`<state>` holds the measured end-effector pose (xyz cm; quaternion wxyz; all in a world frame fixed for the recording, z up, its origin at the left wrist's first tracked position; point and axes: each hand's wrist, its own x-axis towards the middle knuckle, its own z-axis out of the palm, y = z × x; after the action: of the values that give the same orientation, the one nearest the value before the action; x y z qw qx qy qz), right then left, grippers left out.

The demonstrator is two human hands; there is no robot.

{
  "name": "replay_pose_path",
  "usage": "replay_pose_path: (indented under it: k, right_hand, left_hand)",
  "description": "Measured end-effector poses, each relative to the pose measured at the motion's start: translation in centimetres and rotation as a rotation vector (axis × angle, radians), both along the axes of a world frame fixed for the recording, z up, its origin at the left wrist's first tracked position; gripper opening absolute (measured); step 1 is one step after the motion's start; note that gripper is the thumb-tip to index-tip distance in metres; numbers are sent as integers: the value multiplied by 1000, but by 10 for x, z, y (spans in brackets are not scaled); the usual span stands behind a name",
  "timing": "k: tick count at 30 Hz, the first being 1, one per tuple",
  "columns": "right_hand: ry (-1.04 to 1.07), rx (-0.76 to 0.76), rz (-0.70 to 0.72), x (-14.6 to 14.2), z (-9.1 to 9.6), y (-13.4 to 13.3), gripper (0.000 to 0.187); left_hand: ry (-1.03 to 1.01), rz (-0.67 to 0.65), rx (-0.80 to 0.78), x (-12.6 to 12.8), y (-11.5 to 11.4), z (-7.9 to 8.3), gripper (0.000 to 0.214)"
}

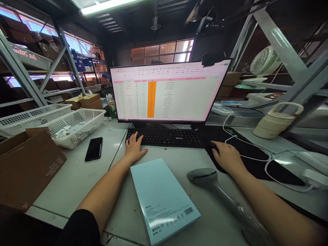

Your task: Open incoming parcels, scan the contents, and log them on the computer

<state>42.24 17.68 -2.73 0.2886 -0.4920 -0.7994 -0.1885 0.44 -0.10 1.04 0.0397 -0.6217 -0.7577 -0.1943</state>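
Worktop (pixel 77 184): pale, smooth, hard-faced, with dark seams and scuffs. Mat (pixel 258 167): black, matt, flat, at right. Baskets: white perforated plastic, at left, the nearer one (pixel 95 121) holding small bagged items. Carton (pixel 28 171): brown cardboard, open-topped, front left. Phone (pixel 93 149): black, glossy, rounded slab, lying flat. Scanner (pixel 205 176): grey, broad-headed, long-handled, lying by the right forearm. Box (pixel 164 198): pale blue, sheened, rectangular, with dark print and a barcode, lying flat between the forearms, its upper end just beside the left thumb.

Surroundings: monitor (pixel 179 99), wide, lit with a spreadsheet bearing an orange column, standing behind the keyboard; bottle (pixel 112 107), clear with green, at its left; white cable (pixel 258 159), looped over the mat; container (pixel 275 121), cream, round, with a raised handle; fan (pixel 265 61), pale green; metal racking (pixel 53 70) at left. Box and scanner occupy the space nearest the wearer.

Left hand (pixel 134 147): fingers spread apart, fingertips on the keyboard's left end. Right hand (pixel 227 155): curved palm-down at the mat's near edge over a dark object, mostly hidden; whether it grips cannot be told.

Keyboard (pixel 170 137): black, low, oblong, with rows of keys and small pale lettering, lying directly before the monitor
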Motion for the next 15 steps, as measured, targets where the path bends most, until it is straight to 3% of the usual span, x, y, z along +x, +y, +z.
replay_pose_path:
  k: [15]
  right_hand:
    - [6,2,1,-3,5,-7,39]
  left_hand:
    - [24,5,15,-2,3,-5,78]
